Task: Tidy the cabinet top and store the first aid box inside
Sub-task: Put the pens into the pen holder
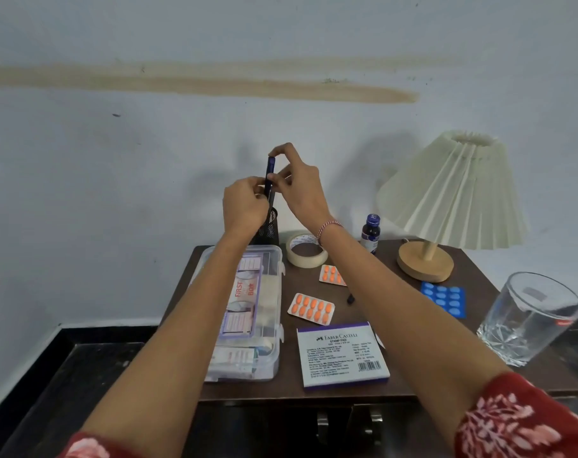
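The right hand (297,186) pinches a dark blue pen (269,173), with the forefinger curled over its top end and the thumb pressed on the barrel lower down. The left hand (244,206) grips the same pen nearer its lower end, fingers curled round it. The pen stands almost upright, its long axis close to vertical, top end up toward the wall and the thinner grey end pointing down at the mouth of a black mesh pen holder (270,228). Whether the tip is already inside the rim cannot be told.

The holder stands at the back of the brown cabinet top (289,358), just behind the first aid box (251,312). That box, clear plastic with its lid on, lies flat on the left part of the top under the left forearm, its long axis running from the front edge toward the wall, the red lettering reading sideways.

To its right lie a roll of masking tape (306,250), two strips of orange tablets (332,276) (310,309), and a white and purple stamp pad box (342,353) near the front edge. A small dark bottle (370,233) stands at the back beside a lamp (446,200) with a pleated cream shade. A blue tablet strip (444,299) lies in front of the lamp's base, and a clear glass (528,319) stands at the right edge
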### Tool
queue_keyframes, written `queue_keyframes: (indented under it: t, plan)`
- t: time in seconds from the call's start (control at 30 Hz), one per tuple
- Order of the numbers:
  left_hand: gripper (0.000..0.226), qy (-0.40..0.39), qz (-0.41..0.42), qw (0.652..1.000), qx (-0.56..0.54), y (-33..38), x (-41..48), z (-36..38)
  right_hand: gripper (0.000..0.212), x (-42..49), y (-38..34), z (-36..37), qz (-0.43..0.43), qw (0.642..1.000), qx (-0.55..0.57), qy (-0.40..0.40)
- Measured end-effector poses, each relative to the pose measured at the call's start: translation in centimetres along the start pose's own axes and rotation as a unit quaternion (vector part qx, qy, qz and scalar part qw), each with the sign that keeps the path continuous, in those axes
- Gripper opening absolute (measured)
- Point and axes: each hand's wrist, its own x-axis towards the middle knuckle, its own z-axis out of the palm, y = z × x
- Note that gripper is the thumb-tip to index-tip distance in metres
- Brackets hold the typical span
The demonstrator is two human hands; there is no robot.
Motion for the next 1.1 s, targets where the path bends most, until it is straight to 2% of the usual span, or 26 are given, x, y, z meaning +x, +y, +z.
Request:
queue_keyframes:
  t: [0.17, 0.33, 0.53, 0.8, 1.0, 1.1]
  plan:
    - [0.036, -0.064, -0.092, 0.991, -0.078, -1.5, 1.7, 0.7, 0.025, 1.3, 1.5, 1.5, 0.015, 0.999, -0.023, -0.024]
    - [0.031, -0.084, -0.158, 0.976, -0.127, -3.1, 2.3, 1.8, 0.023, 2.0, 3.3, 2.6, 0.043, 0.993, -0.099, -0.044]
    - [0.017, -0.088, -0.185, 0.966, -0.158, -3.9, 3.0, 2.1, 0.023, 2.1, 4.9, 3.7, 0.076, 0.985, -0.139, -0.061]
    - [0.026, -0.079, -0.214, 0.951, -0.208, -4.1, 3.5, 2.1, 0.026, 2.8, 6.2, 4.5, 0.041, 0.964, -0.257, -0.060]
    - [0.025, -0.076, -0.215, 0.953, -0.201, -3.6, 3.0, 1.9, 0.035, 2.7, 5.9, 3.9, 0.037, 0.953, -0.276, -0.120]
    - [0.026, -0.068, -0.211, 0.953, -0.206, -2.8, 2.4, 1.5, 0.034, 2.2, 5.2, 3.2, 0.040, 0.958, -0.254, -0.124]
